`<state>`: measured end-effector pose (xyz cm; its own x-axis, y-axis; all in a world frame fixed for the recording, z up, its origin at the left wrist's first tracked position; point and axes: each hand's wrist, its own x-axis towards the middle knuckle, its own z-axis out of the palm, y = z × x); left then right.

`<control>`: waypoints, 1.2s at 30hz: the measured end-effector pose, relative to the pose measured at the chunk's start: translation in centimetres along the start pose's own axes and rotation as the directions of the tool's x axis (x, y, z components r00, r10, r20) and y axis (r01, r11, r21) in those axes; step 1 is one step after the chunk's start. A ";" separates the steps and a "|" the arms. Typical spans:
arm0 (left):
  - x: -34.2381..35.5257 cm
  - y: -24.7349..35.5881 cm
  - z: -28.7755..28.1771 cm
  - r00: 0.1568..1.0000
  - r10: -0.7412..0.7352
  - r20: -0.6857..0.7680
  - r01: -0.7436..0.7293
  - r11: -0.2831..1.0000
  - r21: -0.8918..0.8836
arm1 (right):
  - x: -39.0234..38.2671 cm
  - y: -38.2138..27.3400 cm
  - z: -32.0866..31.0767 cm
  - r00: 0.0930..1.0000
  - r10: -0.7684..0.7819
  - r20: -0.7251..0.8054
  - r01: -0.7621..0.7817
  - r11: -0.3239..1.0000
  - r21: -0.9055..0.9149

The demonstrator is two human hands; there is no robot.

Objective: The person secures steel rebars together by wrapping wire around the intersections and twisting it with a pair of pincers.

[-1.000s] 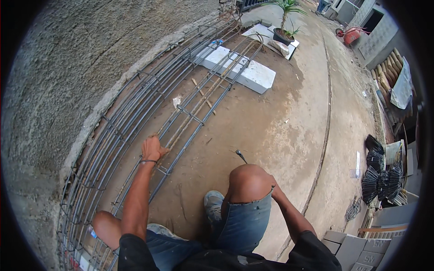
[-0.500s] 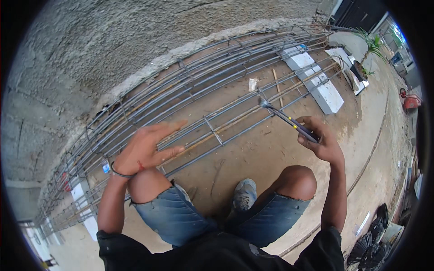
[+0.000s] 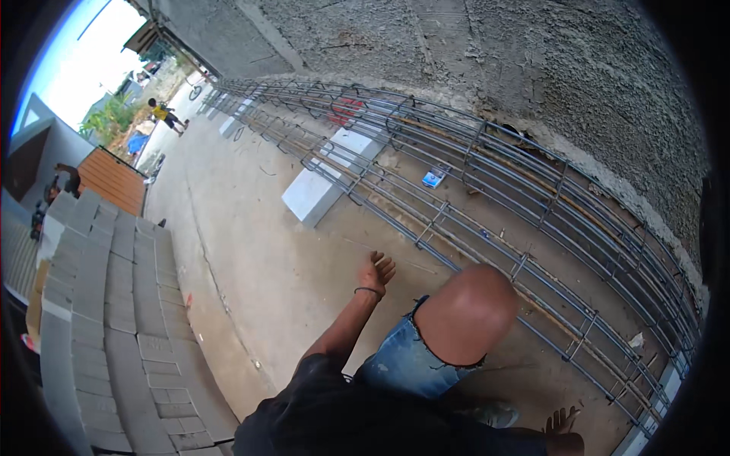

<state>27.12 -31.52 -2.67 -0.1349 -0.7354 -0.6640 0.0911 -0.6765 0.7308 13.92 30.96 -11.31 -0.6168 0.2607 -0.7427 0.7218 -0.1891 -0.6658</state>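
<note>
My left hand (image 3: 376, 273), with a dark band at its wrist, hovers over the concrete floor beside my raised knee. Its fingers are loosely bent and apart, and nothing is in it. At the lower right, my right hand (image 3: 563, 425) shows only in part, low by the near end of the steel cage; its fingers look spread and no tool shows in them. Nearest to both hands runs a long rebar cage (image 3: 436, 222) of straight bars tied with square stirrups. More cages (image 3: 487, 144) lie behind it along the wall.
A white block (image 3: 313, 196) props up the cages, with a small blue-and-white packet (image 3: 434, 177) nearby. The rough wall (image 3: 532, 61) rises behind. Stacked grey blocks (image 3: 125, 319) stand at left. Farther off are a person in a yellow top (image 3: 160, 113) and an orange gate (image 3: 114, 178).
My view has swung left along the cages. The wire-tying tool, earlier in my right hand, is out of sight. My left hand has come away from the bars.
</note>
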 end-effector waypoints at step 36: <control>7.2 -3.9 8.3 0.957 0.141 0.252 -0.060 0.951 -0.305 | -4.7 -9.7 10.4 0.526 -0.534 0.662 0.624 -0.286 -0.727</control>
<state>17.60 -33.85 -8.99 -0.3650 -0.7898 -0.4930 0.3950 -0.6109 0.6861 6.54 21.74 -2.11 -0.9178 -0.3884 -0.0829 -0.3631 0.9052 -0.2210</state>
